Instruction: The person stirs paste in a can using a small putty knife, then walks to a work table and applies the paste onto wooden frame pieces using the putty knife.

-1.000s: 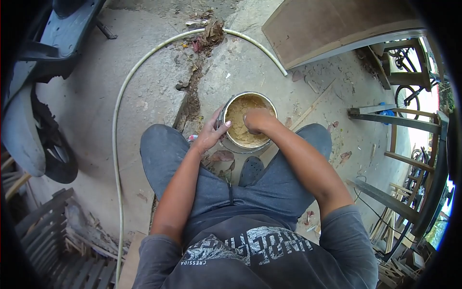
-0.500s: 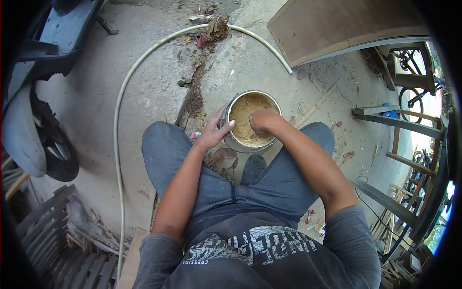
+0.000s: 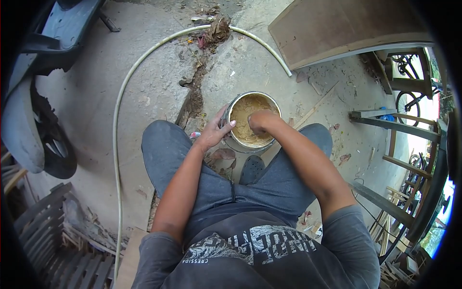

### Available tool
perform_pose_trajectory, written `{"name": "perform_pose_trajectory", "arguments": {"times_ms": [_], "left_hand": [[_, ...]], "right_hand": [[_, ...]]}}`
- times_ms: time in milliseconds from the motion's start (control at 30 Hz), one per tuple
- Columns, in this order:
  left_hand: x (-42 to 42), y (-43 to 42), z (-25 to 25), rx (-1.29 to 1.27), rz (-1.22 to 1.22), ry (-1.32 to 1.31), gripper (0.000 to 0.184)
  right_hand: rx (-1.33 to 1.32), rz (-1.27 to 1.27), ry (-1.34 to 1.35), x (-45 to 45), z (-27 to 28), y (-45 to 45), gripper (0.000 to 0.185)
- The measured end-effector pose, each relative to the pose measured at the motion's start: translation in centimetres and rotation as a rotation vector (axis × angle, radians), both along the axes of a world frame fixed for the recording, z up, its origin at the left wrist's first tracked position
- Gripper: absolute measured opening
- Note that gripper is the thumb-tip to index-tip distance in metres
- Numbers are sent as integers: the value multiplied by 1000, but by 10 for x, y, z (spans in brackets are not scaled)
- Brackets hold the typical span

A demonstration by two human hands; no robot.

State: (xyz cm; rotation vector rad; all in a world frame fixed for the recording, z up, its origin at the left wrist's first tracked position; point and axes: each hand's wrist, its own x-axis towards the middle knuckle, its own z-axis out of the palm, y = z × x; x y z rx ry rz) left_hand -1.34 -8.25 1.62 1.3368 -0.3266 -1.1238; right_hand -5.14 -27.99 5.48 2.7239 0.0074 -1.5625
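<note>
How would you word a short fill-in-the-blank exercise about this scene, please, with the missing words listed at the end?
1. The left hand grasps the metal pot from outside, its ____ lapping over the rim.
2. The hand reaching into the tan mixture is the person's ____ one.
3. The pale hose passes outside the person's ____ knee.
4. Dry leaves lie along a long ____ in the concrete floor.

Missing words: thumb; right; left; crack.
</note>
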Motion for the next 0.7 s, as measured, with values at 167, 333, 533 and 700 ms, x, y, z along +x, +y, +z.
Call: {"name": "perform_pose_trajectory", "arguments": {"times_ms": [167, 333, 533, 700], "left_hand": [[2, 2, -3, 22, -20, -16, 73], [1, 3, -3, 8, -22, 12, 73], [2, 4, 3, -2, -14, 1, 72], [0, 5, -5, 11, -14, 21, 74]], "right_hand": [[-20, 25, 239, 19, 7, -5, 29], [-73, 45, 69, 14, 5, -5, 29], [-119, 93, 170, 17, 15, -2, 30], [-91, 60, 27, 21, 14, -2, 31]]}}
